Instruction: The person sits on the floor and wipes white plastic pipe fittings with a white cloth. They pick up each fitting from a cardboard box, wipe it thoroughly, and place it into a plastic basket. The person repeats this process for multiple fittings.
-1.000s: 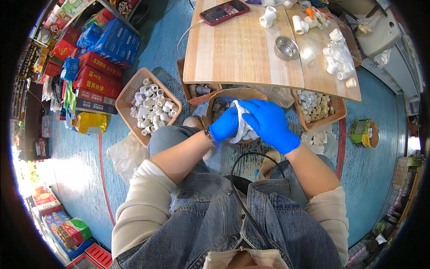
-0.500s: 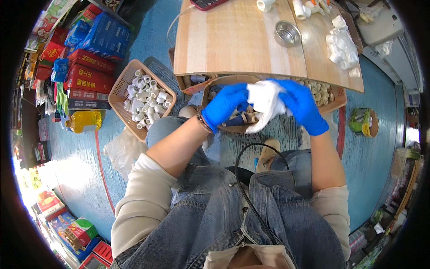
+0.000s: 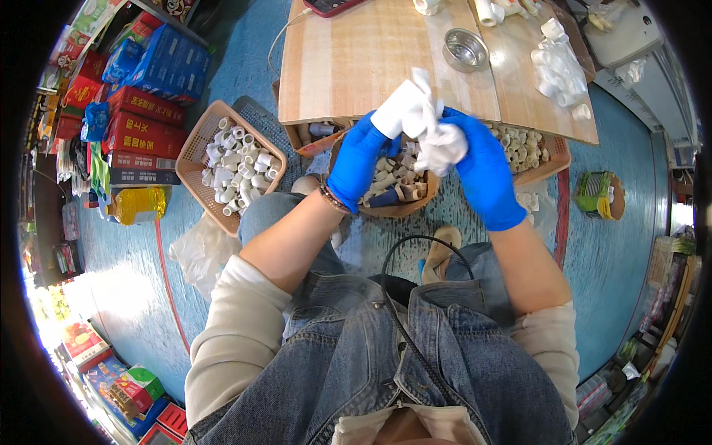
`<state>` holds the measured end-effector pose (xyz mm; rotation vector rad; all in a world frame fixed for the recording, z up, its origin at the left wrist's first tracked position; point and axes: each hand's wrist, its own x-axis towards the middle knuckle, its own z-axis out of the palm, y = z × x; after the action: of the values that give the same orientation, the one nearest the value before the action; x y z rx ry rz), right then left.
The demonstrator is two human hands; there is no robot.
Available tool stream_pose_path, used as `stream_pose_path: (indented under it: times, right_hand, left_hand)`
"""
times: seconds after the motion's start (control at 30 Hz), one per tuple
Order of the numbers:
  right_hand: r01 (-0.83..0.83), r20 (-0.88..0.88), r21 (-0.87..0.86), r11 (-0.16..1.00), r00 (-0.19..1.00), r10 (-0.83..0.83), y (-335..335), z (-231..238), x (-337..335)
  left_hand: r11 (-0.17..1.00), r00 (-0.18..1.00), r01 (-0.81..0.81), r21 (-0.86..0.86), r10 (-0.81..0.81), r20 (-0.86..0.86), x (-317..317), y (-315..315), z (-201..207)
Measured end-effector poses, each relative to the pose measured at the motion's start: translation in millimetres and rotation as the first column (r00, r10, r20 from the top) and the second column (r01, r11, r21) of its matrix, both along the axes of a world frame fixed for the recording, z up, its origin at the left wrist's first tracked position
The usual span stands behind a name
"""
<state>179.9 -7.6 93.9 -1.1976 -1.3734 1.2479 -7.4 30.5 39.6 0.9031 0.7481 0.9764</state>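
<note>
Both of my hands wear blue gloves and are raised just off the near edge of the wooden tabletop (image 3: 356, 59). My left hand (image 3: 358, 167) grips a white plastic pipe fitting (image 3: 399, 109), tilted up to the right. In my right hand (image 3: 486, 172) is a crumpled white cloth (image 3: 443, 147), pressed against the fitting, with part of it sticking up behind. The cloth hides the fitting's right end. Below my hands a cardboard box (image 3: 404, 211) holds white fittings and some dark blue ones.
A tan basket (image 3: 194, 148) of white fittings stands on the floor at left; another basket (image 3: 555, 159) of fittings sits under the table's right. On the tabletop are a metal bowl (image 3: 466, 50), a bunch of white fittings (image 3: 558, 70) and a phone (image 3: 326, 6). Stacked boxes (image 3: 167, 63) line the left.
My left hand has turned upward, and the fitting now shows clear of the cloth. The cloth's hanging end is gathered up in my right hand.
</note>
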Motion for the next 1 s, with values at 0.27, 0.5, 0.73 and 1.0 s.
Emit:
stream_pose_path:
  times: [0.27,0.5,0.73,1.0]
  right_hand:
    - [0.041,0.293,-0.037,0.998,0.956,-0.028,-5,-29,-18]
    - [-0.176,-0.826,-0.263,0.949,0.549,-0.127,2,-49,-17]
    - [0.034,-0.535,-0.398,0.917,0.803,-0.262,-3,-20,1]
    - [0.033,0.116,0.077,0.997,0.992,-0.042,1,3,2]
  left_hand:
    - [0.951,0.966,-0.066,0.303,0.137,-0.217,11,-20,-3]
    - [0.594,0.879,0.108,0.797,0.318,-0.356,9,-12,-6]
    - [0.556,0.851,0.237,0.797,0.278,-0.447,0,1,1]
    - [0.912,0.881,0.373,-0.173,-0.29,0.373,5,1,-4]
